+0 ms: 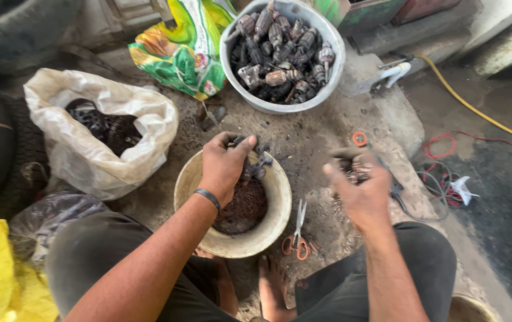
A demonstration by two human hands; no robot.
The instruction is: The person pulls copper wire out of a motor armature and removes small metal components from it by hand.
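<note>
Left hand (223, 167) on dark, grimy armature (254, 161)

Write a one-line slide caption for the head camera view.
Left hand holds a dark metal part over a tan bowl; right hand grips another beside orange-handled scissors.

Soft even daylight, faint shadows; right hand (360, 188) motion-blurred; wide-angle bending at edges.
</note>
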